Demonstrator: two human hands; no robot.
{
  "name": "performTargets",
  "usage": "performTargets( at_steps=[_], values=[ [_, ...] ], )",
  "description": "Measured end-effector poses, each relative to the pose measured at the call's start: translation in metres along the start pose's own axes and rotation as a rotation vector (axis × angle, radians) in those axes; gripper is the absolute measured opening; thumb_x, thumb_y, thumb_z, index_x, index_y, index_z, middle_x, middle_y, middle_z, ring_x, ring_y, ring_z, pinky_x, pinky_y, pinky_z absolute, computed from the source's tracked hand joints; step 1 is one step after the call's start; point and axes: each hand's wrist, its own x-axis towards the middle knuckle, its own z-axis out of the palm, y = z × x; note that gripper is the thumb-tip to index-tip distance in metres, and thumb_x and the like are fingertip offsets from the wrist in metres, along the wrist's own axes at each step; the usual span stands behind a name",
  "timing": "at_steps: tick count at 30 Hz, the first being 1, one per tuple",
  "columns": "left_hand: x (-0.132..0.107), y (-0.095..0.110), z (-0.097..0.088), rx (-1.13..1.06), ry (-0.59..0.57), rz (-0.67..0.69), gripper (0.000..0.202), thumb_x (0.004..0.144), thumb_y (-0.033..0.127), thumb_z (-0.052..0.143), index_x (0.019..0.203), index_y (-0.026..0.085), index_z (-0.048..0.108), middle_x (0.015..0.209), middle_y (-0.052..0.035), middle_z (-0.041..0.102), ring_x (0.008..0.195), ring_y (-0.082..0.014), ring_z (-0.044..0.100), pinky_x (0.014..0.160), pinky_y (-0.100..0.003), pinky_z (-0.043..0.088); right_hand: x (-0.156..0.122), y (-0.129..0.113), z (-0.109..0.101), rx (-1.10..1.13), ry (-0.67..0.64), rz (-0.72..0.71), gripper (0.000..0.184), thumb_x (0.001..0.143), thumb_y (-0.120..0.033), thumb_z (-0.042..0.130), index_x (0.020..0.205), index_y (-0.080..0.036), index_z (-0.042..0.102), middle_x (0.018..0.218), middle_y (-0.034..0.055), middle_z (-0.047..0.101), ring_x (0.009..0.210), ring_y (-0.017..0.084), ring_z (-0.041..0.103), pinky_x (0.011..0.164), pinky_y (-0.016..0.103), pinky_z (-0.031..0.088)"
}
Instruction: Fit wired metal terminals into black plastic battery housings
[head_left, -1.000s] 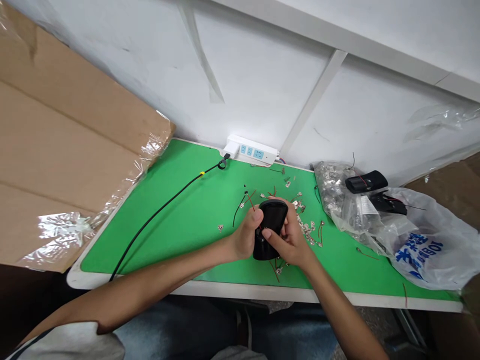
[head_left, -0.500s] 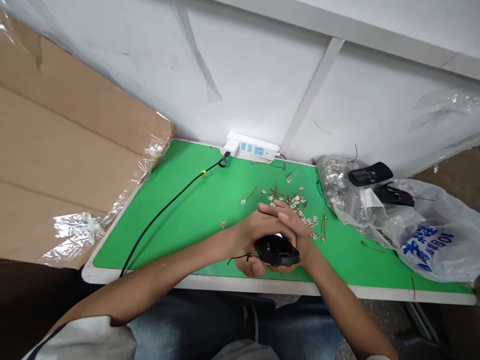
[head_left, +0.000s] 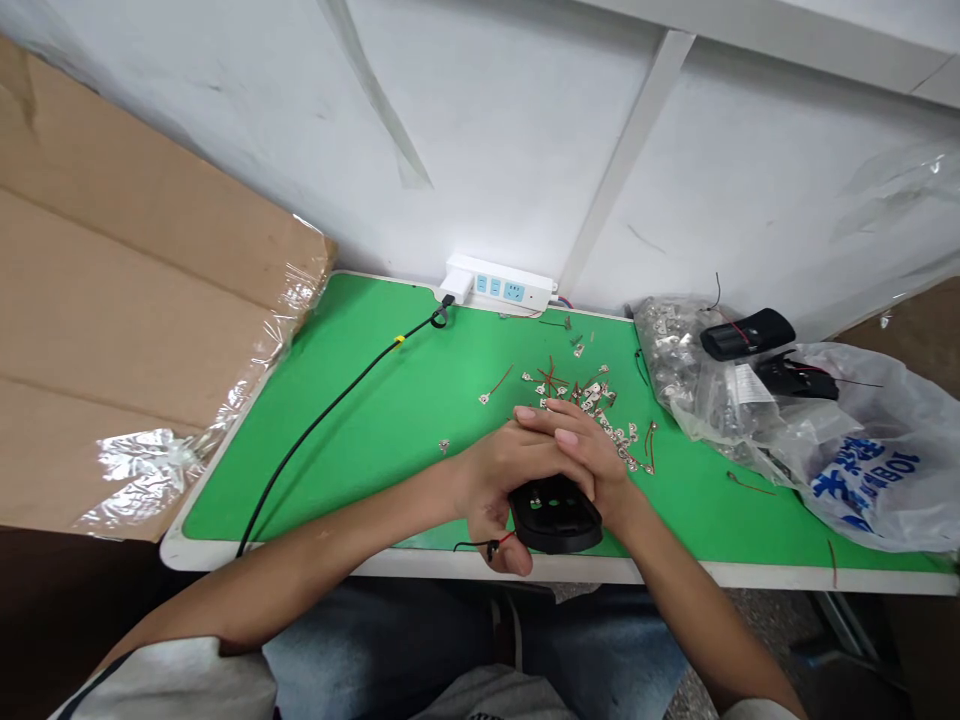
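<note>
My left hand (head_left: 491, 480) and my right hand (head_left: 592, 455) are clasped together round a black oval plastic shell (head_left: 555, 513), held near the front edge of the green mat (head_left: 390, 420). The shell's inner side faces up toward me. A thin black and red wire (head_left: 484, 545) trails from it under my left thumb. My right fingers lie over my left fingers. Several small metal contacts with red wires (head_left: 592, 400) lie scattered on the mat just behind my hands.
A white power strip (head_left: 499, 288) sits at the back with a black cable (head_left: 330, 405) running to the front left. Clear bags of parts (head_left: 750, 400) carry black shells (head_left: 746, 333) at right. Taped cardboard (head_left: 127, 320) leans at left.
The shell stood upright between my hands over the mat's middle; I have tipped it flat and drawn it back to the front edge, with both hands now folded over it.
</note>
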Motion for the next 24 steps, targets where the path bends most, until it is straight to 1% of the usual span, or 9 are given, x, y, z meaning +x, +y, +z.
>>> performTargets(
  at_steps=[3, 7, 9, 11, 13, 16, 19, 21, 24],
  values=[
    [0.002, 0.001, -0.001, -0.008, 0.02, 0.028, 0.061, 0.078, 0.075, 0.068, 0.11, 0.023, 0.076, 0.088, -0.01, 0.079, 0.077, -0.0299, 0.077, 0.082, -0.039, 0.062, -0.002, 0.001, -0.002, -0.012, -0.016, 0.013, 0.085, 0.093, -0.057, 0.072, 0.166, -0.042, 0.032, 0.156, 0.0032, 0.062, 0.133, 0.029, 0.069, 0.116, 0.058, 0.052],
    [0.003, 0.008, 0.0, -0.03, 0.05, -0.081, 0.063, 0.084, 0.081, 0.057, 0.102, 0.024, 0.077, 0.085, -0.0107, 0.077, 0.077, -0.03, 0.075, 0.081, -0.041, 0.059, -0.001, -0.001, 0.001, -0.016, -0.031, 0.063, 0.094, 0.086, -0.056, 0.079, 0.166, -0.041, 0.03, 0.154, 0.005, 0.063, 0.134, 0.032, 0.067, 0.116, 0.06, 0.052],
    [0.001, 0.008, 0.004, -0.035, 0.177, -0.165, 0.068, 0.088, 0.084, 0.051, 0.104, 0.023, 0.076, 0.088, -0.0117, 0.076, 0.079, -0.0294, 0.073, 0.081, -0.041, 0.057, 0.003, -0.004, 0.006, -0.007, 0.056, 0.163, 0.101, 0.082, -0.048, 0.085, 0.164, -0.037, 0.028, 0.155, 0.0096, 0.06, 0.137, 0.034, 0.064, 0.115, 0.062, 0.053],
    [0.0, 0.005, 0.01, -0.065, 0.415, -0.26, 0.075, 0.09, 0.088, 0.046, 0.111, 0.021, 0.072, 0.094, -0.0117, 0.073, 0.082, -0.0278, 0.07, 0.081, -0.041, 0.057, 0.009, -0.007, 0.012, -0.024, 0.223, 0.273, 0.097, 0.081, -0.037, 0.086, 0.16, -0.033, 0.03, 0.159, 0.0147, 0.05, 0.141, 0.035, 0.059, 0.115, 0.063, 0.053],
    [0.001, -0.002, 0.014, -0.173, 0.682, -0.331, 0.076, 0.091, 0.088, 0.045, 0.119, 0.022, 0.067, 0.097, -0.0097, 0.072, 0.086, -0.0269, 0.069, 0.083, -0.041, 0.058, 0.015, -0.012, 0.017, -0.107, 0.352, 0.311, 0.079, 0.083, -0.029, 0.085, 0.146, -0.032, 0.039, 0.155, 0.0156, 0.048, 0.141, 0.034, 0.057, 0.115, 0.063, 0.052],
    [0.007, -0.01, 0.016, -0.375, 0.944, -0.434, 0.074, 0.09, 0.089, 0.048, 0.108, 0.02, 0.07, 0.096, -0.008, 0.074, 0.09, -0.026, 0.07, 0.087, -0.04, 0.059, 0.021, -0.018, 0.018, -0.283, 0.309, 0.352, 0.045, 0.087, -0.026, 0.081, 0.123, -0.03, 0.055, 0.143, 0.0133, 0.052, 0.139, 0.033, 0.056, 0.113, 0.061, 0.052],
    [0.013, -0.011, 0.012, -0.511, 1.057, -0.508, 0.075, 0.086, 0.089, 0.053, 0.099, 0.018, 0.072, 0.093, -0.0077, 0.076, 0.095, -0.0268, 0.072, 0.092, -0.04, 0.059, 0.023, -0.024, 0.02, -0.313, 0.227, 0.435, 0.029, 0.095, -0.025, 0.073, 0.123, -0.03, 0.066, 0.142, 0.0131, 0.052, 0.139, 0.033, 0.055, 0.111, 0.058, 0.052],
    [0.015, -0.011, 0.01, -0.538, 1.086, -0.527, 0.075, 0.083, 0.09, 0.057, 0.096, 0.018, 0.073, 0.092, -0.008, 0.076, 0.1, -0.0282, 0.073, 0.095, -0.041, 0.058, 0.023, -0.024, 0.022, -0.272, 0.243, 0.48, 0.031, 0.098, -0.024, 0.069, 0.128, -0.032, 0.068, 0.143, 0.0125, 0.053, 0.139, 0.032, 0.055, 0.112, 0.056, 0.051],
    [0.014, -0.014, 0.011, -0.58, 1.089, -0.551, 0.076, 0.081, 0.09, 0.06, 0.095, 0.017, 0.073, 0.094, -0.0086, 0.077, 0.105, -0.0292, 0.073, 0.097, -0.041, 0.058, 0.024, -0.021, 0.024, -0.228, 0.277, 0.526, 0.025, 0.098, -0.025, 0.07, 0.122, -0.033, 0.074, 0.142, 0.0109, 0.056, 0.139, 0.032, 0.056, 0.117, 0.057, 0.046]
  ],
)
